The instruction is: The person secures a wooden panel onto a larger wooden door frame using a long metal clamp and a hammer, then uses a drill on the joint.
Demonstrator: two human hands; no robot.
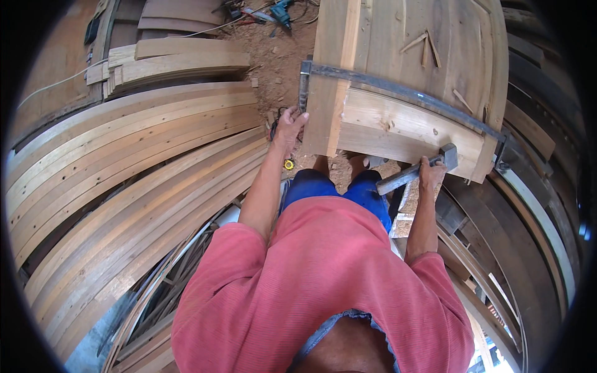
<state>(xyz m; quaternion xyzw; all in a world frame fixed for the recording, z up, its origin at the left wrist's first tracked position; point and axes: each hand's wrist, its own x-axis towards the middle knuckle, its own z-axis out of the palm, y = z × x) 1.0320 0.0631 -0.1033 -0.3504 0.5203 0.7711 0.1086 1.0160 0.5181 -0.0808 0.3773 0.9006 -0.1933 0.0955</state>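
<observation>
Nearest: red shirt (323,261), then blue shorts (314,186), wearer standing at the near end of a wooden panel (429,124). Right hand (433,173) had its fingers wrapped on a hammer (398,181), choked up close to the head; free end of the handle pointed back toward the shorts. Head sat by the panel's near edge; touching or not, couldn't tell. Left hand (288,129) was at the panel's left side, fingers bent by the lower end of the clamp screw; whether they gripped it, couldn't tell. Yellow tape measure (288,164) lay below that hand.

Long bar clamp (398,89) ran across the panel, slightly slanted in view, one end at each side edge. Panel lay broad face up just ahead of the wearer; support hidden. Handling judgement: bar probably best kept flat and square to the side rails, pressure built gradually, any taps light, left fingers clear of the screw and edge, and a longer hammer grip for control of a real swing.

Loose wood slivers (425,51) lay on the panel beyond the bar. Lumber stack (124,124) left, dark boards (528,133) right. Farthest, blue-green drill (281,13) on the littered floor (273,62). No brand, label or writing readable; pale mark on the bar too small.
</observation>
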